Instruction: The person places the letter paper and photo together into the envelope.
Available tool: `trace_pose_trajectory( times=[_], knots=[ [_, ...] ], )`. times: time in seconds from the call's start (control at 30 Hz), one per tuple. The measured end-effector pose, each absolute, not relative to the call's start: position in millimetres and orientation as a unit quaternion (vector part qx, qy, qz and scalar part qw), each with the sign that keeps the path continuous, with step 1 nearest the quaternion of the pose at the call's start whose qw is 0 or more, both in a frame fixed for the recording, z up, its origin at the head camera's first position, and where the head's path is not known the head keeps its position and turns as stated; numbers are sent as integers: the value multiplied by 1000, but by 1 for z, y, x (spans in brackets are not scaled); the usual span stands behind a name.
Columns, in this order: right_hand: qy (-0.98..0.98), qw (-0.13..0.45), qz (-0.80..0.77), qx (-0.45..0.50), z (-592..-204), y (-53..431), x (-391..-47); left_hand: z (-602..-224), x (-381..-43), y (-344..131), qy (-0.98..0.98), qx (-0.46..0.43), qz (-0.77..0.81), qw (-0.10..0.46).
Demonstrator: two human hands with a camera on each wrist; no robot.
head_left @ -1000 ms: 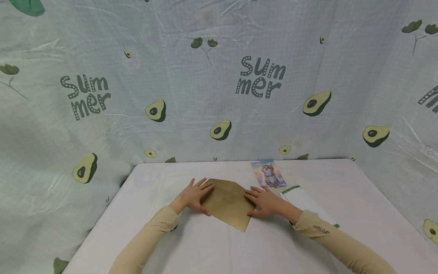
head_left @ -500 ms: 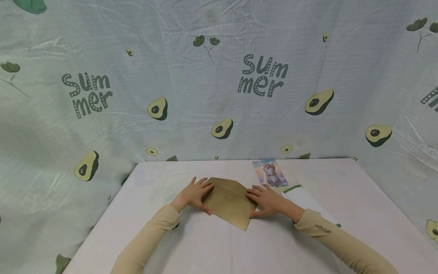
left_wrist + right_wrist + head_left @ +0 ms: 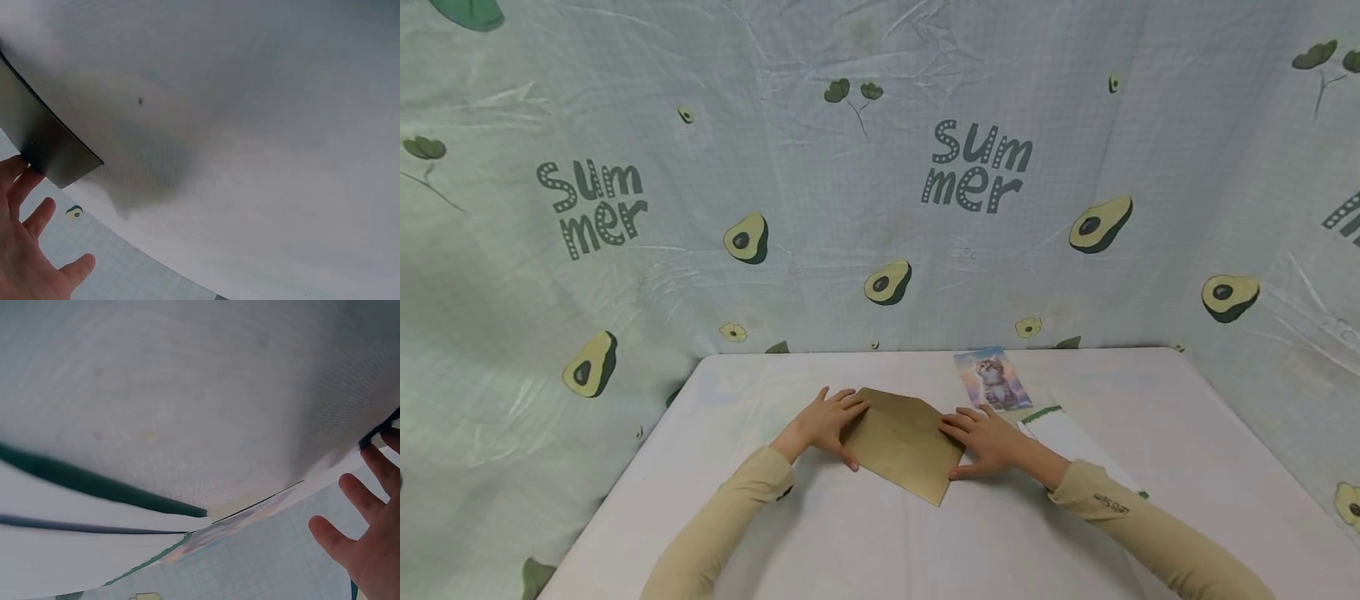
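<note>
A brown paper envelope (image 3: 901,446) lies on the white table with its flap side along the far edge. My left hand (image 3: 826,427) rests at its left end, fingertips on the far left corner and thumb at the near left corner. At the right end my right hand (image 3: 988,442) touches the edge with spread, fairly straight fingers. The left wrist view shows a corner of the envelope (image 3: 56,150) against two fingers of the left hand (image 3: 31,244), the others standing free. Only a dark bit of the envelope's edge (image 3: 378,430) shows beside the right hand (image 3: 378,531).
A kitten picture card (image 3: 992,382) lies at the back of the table (image 3: 820,542). Beyond my right wrist is a white paper item with green edging (image 3: 1071,437), partly under the forearm. A curtain printed with avocados (image 3: 775,167) hangs behind the table.
The hands and the envelope stay almost in place. My left thumb has shifted slightly left along the near edge, and the head view has moved a little.
</note>
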State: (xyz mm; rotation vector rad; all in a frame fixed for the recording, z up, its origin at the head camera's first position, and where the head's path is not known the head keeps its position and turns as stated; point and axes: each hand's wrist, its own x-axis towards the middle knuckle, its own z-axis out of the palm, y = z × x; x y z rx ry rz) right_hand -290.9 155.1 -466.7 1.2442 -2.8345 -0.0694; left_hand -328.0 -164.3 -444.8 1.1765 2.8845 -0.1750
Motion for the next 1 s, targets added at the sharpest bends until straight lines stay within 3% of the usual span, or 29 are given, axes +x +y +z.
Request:
trace_pose_trajectory(
  times=[0.7, 1.0],
  knots=[
    [-919, 8, 10, 394, -463, 158, -288, -448, -333, -165, 935, 351, -49, 19],
    [-933, 37, 36, 357, -457, 181, -288, -446, -333, -163, 937, 346, -41, 36]
  ],
)
